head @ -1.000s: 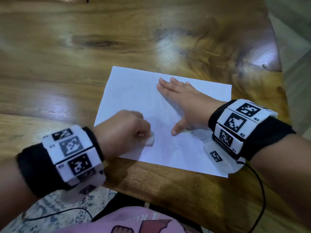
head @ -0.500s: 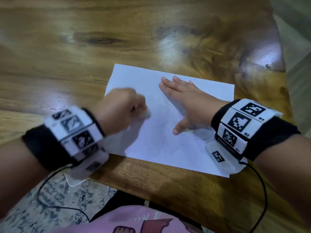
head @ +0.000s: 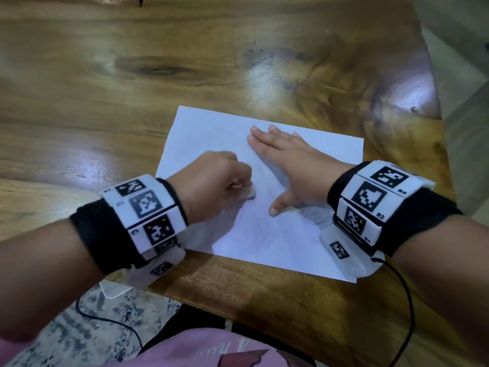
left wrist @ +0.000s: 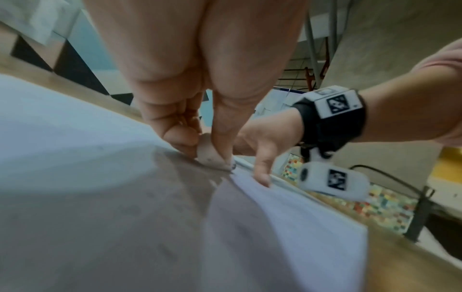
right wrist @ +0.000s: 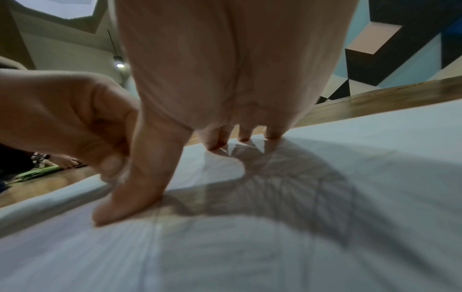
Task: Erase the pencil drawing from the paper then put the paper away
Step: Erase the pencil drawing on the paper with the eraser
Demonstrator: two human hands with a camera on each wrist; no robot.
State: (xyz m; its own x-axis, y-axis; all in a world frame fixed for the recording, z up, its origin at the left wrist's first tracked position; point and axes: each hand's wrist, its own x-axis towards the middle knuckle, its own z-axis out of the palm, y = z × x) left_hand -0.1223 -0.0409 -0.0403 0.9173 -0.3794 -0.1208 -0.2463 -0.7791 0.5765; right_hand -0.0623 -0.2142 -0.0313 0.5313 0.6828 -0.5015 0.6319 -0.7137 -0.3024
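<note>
A white sheet of paper [head: 211, 133] lies on the wooden table [head: 132, 75] near its front edge. Faint pencil lines [head: 316, 215] show beside my right wrist, and the right wrist view shows pencil lines [right wrist: 287, 189] under the palm. My left hand [head: 211, 181] pinches a small pale eraser [head: 251, 193] and presses its tip on the paper's middle; in the left wrist view the eraser [left wrist: 208, 154] sits between thumb and fingers. My right hand [head: 288, 160] lies flat with straight fingers on the paper, thumb spread out.
The table's front edge [head: 238, 305] runs just below the paper, with a patterned floor [head: 79, 327] and pink clothing [head: 198, 350] beneath. Cables hang from both wristbands. A dark object [head: 141, 0] sits at the table's far edge.
My left hand with the eraser swung up the paper from near the front edge, then came back down towards the middle. The right hand and the paper stayed put.
</note>
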